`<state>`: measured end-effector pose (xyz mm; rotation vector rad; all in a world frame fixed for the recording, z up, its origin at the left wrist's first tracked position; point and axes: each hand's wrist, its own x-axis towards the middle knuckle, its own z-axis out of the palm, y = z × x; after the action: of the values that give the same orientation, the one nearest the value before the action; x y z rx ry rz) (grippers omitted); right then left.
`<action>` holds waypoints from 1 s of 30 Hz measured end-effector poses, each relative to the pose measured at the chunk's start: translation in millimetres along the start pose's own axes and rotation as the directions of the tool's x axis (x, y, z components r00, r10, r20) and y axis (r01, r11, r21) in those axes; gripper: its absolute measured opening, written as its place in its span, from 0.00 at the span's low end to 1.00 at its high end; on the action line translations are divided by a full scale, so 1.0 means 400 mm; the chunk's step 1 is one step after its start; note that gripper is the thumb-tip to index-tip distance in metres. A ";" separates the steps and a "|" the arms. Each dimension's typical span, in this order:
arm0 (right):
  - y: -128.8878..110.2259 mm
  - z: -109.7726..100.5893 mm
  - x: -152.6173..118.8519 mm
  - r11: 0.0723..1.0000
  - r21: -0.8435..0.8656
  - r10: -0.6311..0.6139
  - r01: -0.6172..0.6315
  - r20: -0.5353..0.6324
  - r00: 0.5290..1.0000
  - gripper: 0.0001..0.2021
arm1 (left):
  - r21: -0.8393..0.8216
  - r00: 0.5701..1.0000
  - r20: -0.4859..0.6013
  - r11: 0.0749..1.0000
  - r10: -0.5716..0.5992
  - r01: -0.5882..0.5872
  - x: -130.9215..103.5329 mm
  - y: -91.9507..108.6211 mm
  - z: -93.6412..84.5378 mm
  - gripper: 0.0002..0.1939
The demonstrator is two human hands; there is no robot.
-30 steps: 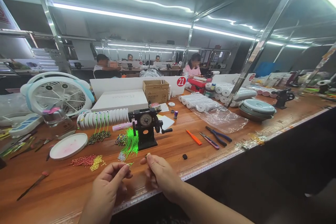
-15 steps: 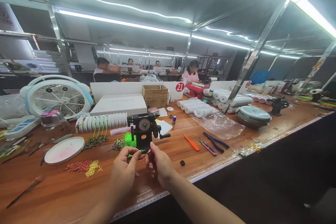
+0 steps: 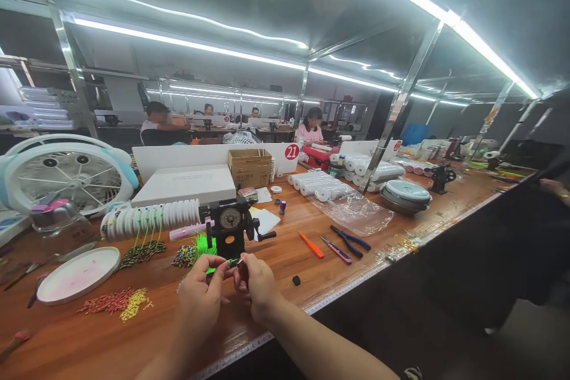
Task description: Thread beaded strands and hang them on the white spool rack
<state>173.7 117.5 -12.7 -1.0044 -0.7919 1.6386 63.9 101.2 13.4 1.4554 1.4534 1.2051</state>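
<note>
My left hand (image 3: 202,291) pinches a thin green cord (image 3: 233,262) between thumb and forefinger. Close beside it, almost fingertip to fingertip, my right hand (image 3: 258,285) is closed round a small dark tool, most of which its fingers hide. Just behind both hands stands a black hand-cranked machine (image 3: 229,222) with a round dial. White rings (image 3: 154,219) line its rod on the left, and green cords hang from them to dark beads (image 3: 142,254). A bunch of bright green cord (image 3: 205,247) and mixed beads (image 3: 183,256) lie left of the machine's base.
Red beads (image 3: 107,301) and yellow beads (image 3: 133,304) lie at the left near a white round tray (image 3: 79,276). To the right are an orange tool (image 3: 311,245), tweezers (image 3: 336,250), dark pliers (image 3: 351,240) and a small black piece (image 3: 296,280). People sit farther back.
The view has swung to the right, so the bench things appear farther left and slightly lower. Both hands remain close together in front of the machine, still holding the cord and the dark tool.
</note>
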 end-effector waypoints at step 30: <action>0.006 0.004 0.004 0.999 0.028 -0.014 0.015 -0.029 0.999 0.20 | 0.014 1.000 0.006 1.000 0.003 -0.003 0.004 -0.017 -0.001 0.14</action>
<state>170.9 118.2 -14.4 -0.9976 -0.7536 1.6153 61.4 103.4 7.4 1.4705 1.4588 1.1932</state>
